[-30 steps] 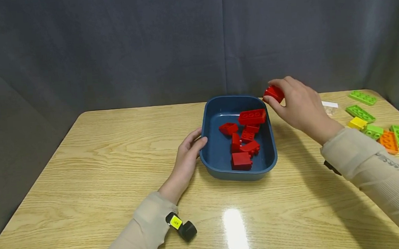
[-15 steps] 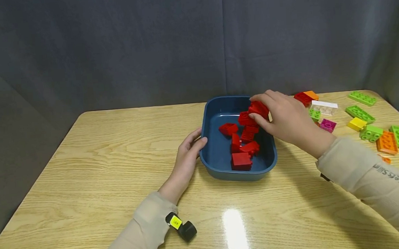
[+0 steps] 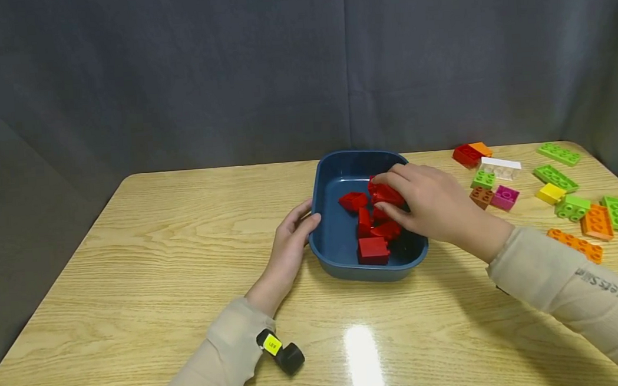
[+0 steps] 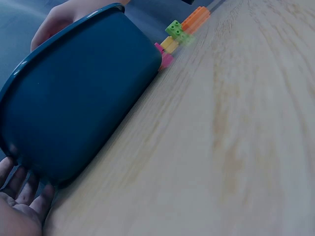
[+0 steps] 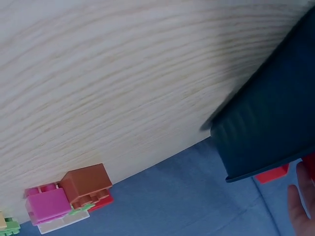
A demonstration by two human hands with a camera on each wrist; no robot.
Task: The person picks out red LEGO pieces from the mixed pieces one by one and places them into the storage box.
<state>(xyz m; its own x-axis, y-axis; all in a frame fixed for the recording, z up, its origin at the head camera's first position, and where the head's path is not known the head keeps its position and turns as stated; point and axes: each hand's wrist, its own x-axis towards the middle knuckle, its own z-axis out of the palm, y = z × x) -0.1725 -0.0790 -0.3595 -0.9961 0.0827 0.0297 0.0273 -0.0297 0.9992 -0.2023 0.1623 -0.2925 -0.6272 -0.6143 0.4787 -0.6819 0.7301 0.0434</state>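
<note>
A blue bin point(image 3: 345, 267) with several red toy bricks stands mid-table. At its left side my left hand point(image 3: 286, 241) rests, fingers against the outer wall and thumb tip at the rim. In the left wrist view those fingers point(image 4: 29, 189) touch the wall without wrapping round it. My right hand point(image 3: 429, 203) reaches over the bin's right rim and pinches a red brick point(image 3: 386, 193) between thumb and fingers, low among the others. Below it lie another red brick point(image 3: 373, 251) and a red sloped piece point(image 3: 353, 201). My hand hides part of the pile.
At the right of the wooden table point(image 3: 184, 236) lie several loose bricks: a white brick point(image 3: 500, 168), a magenta brick point(image 3: 504, 197), a brown brick point(image 3: 481, 196), a yellow brick point(image 3: 551, 193) and an orange plate point(image 3: 578, 244). A dark curtain point(image 3: 227, 74) hangs behind.
My right hand has carried the red brick leftward and down, from beyond the bin's right rim to inside it. Bricks it had covered at the right now show. The left hand stays put.
</note>
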